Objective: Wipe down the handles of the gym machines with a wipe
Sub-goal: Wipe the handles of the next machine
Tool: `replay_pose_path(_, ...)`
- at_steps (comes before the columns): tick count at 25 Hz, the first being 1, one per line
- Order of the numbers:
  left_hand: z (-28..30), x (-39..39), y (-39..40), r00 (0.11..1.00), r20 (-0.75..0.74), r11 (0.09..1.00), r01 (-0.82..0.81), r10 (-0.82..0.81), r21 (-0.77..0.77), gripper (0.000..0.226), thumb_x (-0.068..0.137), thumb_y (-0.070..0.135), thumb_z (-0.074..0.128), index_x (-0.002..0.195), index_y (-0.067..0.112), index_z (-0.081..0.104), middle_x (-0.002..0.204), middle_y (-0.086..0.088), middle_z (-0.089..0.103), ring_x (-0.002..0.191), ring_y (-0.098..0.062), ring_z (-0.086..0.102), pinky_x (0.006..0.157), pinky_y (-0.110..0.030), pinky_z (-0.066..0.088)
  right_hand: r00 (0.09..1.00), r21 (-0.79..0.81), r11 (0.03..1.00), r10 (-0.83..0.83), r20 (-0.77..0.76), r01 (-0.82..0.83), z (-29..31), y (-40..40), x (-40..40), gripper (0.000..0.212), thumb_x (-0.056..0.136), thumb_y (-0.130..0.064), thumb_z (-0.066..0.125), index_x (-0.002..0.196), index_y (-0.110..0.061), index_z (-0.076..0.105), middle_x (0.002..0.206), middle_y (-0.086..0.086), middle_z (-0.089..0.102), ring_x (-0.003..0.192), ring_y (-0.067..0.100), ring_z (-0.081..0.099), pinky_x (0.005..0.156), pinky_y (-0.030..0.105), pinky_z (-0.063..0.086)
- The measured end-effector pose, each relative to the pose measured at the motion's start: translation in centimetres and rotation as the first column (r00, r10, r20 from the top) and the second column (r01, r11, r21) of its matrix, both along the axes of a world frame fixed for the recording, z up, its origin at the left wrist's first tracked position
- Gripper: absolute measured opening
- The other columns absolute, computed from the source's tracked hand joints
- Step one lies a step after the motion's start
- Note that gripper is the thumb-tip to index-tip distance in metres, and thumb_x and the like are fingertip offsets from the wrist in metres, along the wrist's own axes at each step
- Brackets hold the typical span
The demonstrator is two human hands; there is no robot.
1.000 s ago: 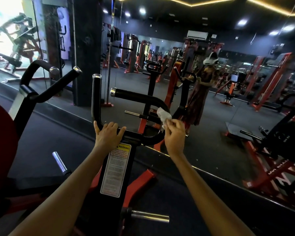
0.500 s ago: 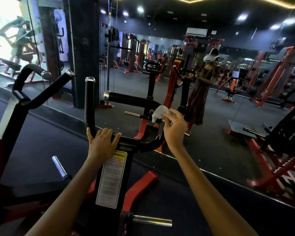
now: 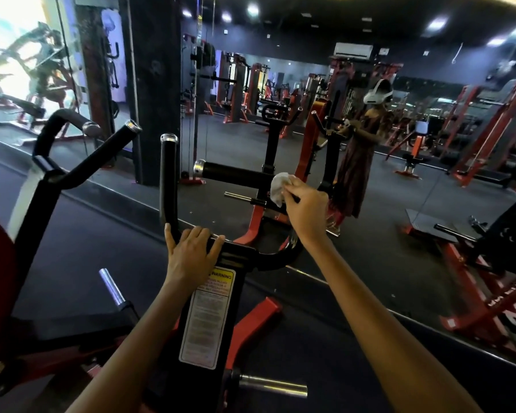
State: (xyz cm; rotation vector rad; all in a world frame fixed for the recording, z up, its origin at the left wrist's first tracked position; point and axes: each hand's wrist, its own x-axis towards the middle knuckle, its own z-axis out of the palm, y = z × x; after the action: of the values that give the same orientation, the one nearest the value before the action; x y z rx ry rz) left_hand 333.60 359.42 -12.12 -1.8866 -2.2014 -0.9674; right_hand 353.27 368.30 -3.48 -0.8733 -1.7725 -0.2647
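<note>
A black gym machine stands in front of me with a curved black handle (image 3: 239, 175) that ends in a chrome cap, and an upright black grip (image 3: 168, 180) to its left. My right hand (image 3: 306, 208) pinches a crumpled white wipe (image 3: 278, 186) and presses it against the curved handle near its bend. My left hand (image 3: 192, 256) grips the base of the upright grip, just above a white warning label (image 3: 209, 320) on the machine's post.
A second black handle pair (image 3: 72, 150) rises at the left. Chrome weight pegs (image 3: 111, 286) stick out low on the machine. A large wall mirror (image 3: 399, 180) ahead reflects me and rows of red machines. A black pillar (image 3: 152, 84) stands behind.
My right hand has slid the wipe up the curved handle, from the lower bend towards the horizontal part. My left hand has stayed on the base of the upright grip.
</note>
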Motion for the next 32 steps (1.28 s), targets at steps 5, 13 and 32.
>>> replay_pose_path(5,0.0,-0.1,0.0,1.0,0.006,1.0,0.01,-0.01,0.002,0.055,0.094,0.054,0.019,0.097,0.017,0.06,0.098,0.006,0.057,0.111,-0.016,0.052,0.115,-0.047,-0.009,0.947,-0.013,0.988,0.153,0.284,-0.156,2.7,1.2,-3.3,0.017,0.077,0.004,0.068,0.093,0.002,0.072,0.1,0.014,0.07,0.092,0.021,0.069,0.088,0.016,0.044)
replay_pose_path(13,0.1,-0.1,0.0,1.0,-0.028,1.0,-0.003,0.003,-0.013,0.049,0.095,0.054,0.026,0.099,0.02,0.06,0.106,0.006,0.059,0.113,-0.013,0.051,0.114,-0.049,-0.013,0.825,-0.096,0.978,0.206,0.526,-0.183,3.8,2.4,-12.1,0.025,0.092,-0.014,0.055,0.094,0.007,0.068,0.089,0.02,0.071,0.074,0.027,0.069,0.071,0.027,0.052)
replay_pose_path(32,0.5,-0.5,0.0,1.0,0.004,0.998,0.019,-0.019,-0.065,0.047,0.097,0.053,0.029,0.101,0.019,0.06,0.107,0.005,0.057,0.117,-0.015,0.049,0.112,-0.052,-0.013,0.673,-0.252,0.949,0.312,0.671,-0.188,5.1,2.9,-11.4,0.033,0.09,-0.012,0.056,0.121,0.0,0.059,0.116,0.02,0.064,0.1,0.029,0.064,0.092,0.035,0.048)
